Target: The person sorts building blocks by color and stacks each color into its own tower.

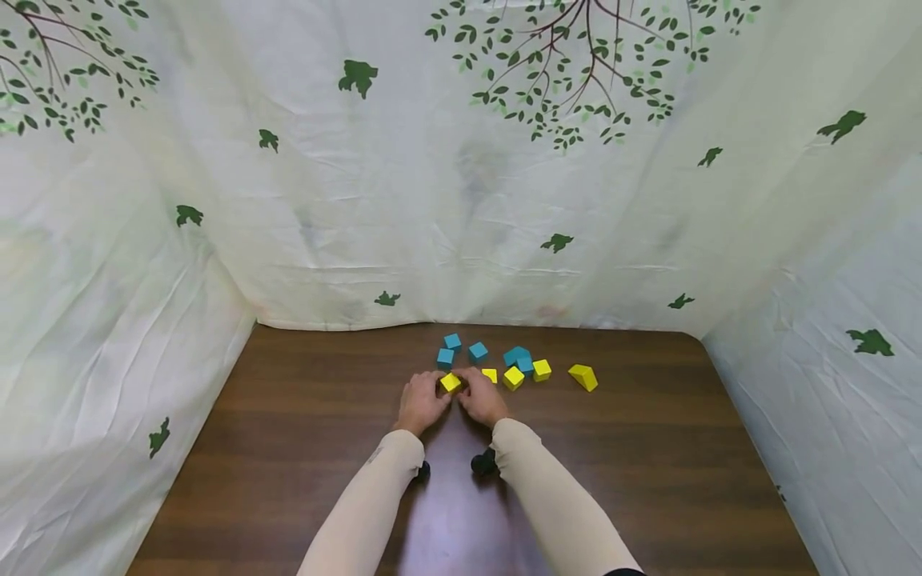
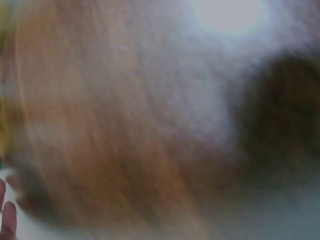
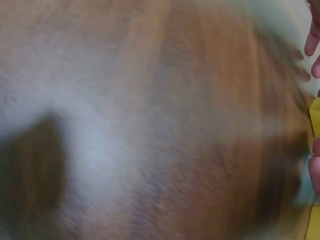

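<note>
Both hands come together around one yellow cube [image 1: 450, 383] near the back of the table. The left hand [image 1: 421, 402] holds it from the left, fingers on its far side and thumb on its near side. From the right, the right hand [image 1: 484, 398] curves its fingers and thumb about the same cube. Part of the yellow block [image 3: 315, 117] shows at the edge of the right wrist view, beside fingertips [image 3: 315, 172]. In the left wrist view only fingertips [image 2: 8, 220] show at the edge. What lies under the cube is hidden.
Blue blocks [image 1: 479, 353] lie just beyond the hands. To the right are a yellow cube [image 1: 514, 378], another yellow cube [image 1: 542, 370] and a yellow wedge [image 1: 584, 377]. A yellow piece [image 1: 491, 374] is partly covered by the right hand. Printed cloth [image 1: 446, 200] hangs around the wooden table [image 1: 288, 448].
</note>
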Action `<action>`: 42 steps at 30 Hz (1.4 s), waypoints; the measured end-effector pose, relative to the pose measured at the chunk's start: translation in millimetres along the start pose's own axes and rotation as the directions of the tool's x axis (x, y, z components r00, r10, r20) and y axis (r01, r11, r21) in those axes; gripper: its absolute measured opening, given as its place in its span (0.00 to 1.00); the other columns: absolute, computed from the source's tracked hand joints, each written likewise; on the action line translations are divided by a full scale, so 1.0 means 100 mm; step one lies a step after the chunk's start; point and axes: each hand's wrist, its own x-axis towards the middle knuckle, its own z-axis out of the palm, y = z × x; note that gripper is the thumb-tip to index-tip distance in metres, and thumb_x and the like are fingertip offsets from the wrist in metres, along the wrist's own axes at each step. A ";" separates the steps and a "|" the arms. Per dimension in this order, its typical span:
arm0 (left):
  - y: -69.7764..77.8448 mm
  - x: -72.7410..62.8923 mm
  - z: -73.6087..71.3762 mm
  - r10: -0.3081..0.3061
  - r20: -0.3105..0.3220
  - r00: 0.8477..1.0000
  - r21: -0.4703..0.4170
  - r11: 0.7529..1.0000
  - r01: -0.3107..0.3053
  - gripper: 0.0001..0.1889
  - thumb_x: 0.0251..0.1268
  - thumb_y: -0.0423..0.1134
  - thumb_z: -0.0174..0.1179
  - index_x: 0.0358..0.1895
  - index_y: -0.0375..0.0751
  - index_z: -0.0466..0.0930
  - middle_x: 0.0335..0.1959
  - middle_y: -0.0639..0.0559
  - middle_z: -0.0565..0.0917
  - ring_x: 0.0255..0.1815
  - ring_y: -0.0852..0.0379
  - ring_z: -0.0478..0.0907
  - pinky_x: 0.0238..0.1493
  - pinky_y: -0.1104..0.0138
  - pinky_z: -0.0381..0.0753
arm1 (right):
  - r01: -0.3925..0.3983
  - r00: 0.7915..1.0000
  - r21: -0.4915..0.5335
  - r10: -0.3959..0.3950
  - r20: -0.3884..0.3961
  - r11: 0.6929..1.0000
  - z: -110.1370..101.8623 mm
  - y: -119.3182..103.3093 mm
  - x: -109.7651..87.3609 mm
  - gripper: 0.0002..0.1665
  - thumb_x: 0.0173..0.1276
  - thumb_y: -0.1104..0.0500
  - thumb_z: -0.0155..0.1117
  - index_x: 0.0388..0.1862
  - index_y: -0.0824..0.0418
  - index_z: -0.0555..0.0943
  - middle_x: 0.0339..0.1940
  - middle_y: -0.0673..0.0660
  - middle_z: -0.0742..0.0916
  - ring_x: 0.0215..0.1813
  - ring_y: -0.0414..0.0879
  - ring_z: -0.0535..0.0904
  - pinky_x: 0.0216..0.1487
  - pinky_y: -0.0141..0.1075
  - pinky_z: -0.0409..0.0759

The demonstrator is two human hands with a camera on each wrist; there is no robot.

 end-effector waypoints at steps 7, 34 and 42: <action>-0.19 -0.15 -0.12 0.088 0.001 0.996 -0.086 0.992 -0.088 0.17 0.55 0.36 0.71 0.47 0.35 0.80 0.43 0.43 0.81 0.44 0.44 0.75 0.51 0.53 0.74 | -0.007 1.000 0.092 0.010 -0.028 0.996 0.15 -0.07 -0.14 0.26 0.63 0.69 0.66 0.61 0.64 0.74 0.53 0.59 0.80 0.36 0.43 0.76 0.39 0.34 0.78; -0.57 -0.40 -0.30 -0.040 0.079 0.996 -0.358 0.931 0.066 0.17 0.52 0.33 0.72 0.47 0.36 0.83 0.44 0.46 0.84 0.42 0.50 0.78 0.47 0.55 0.78 | -0.004 0.967 0.251 0.068 -0.244 0.968 0.60 -0.30 -0.30 0.18 0.58 0.65 0.73 0.49 0.64 0.83 0.44 0.57 0.86 0.38 0.46 0.76 0.42 0.38 0.77; -0.61 -0.41 -0.29 -0.042 0.075 0.996 -0.351 0.934 0.066 0.18 0.51 0.35 0.73 0.47 0.36 0.83 0.43 0.46 0.83 0.41 0.50 0.77 0.47 0.54 0.77 | 0.004 0.970 0.266 0.061 -0.235 0.964 0.60 -0.29 -0.30 0.19 0.58 0.64 0.73 0.49 0.64 0.83 0.43 0.56 0.86 0.38 0.46 0.76 0.42 0.37 0.77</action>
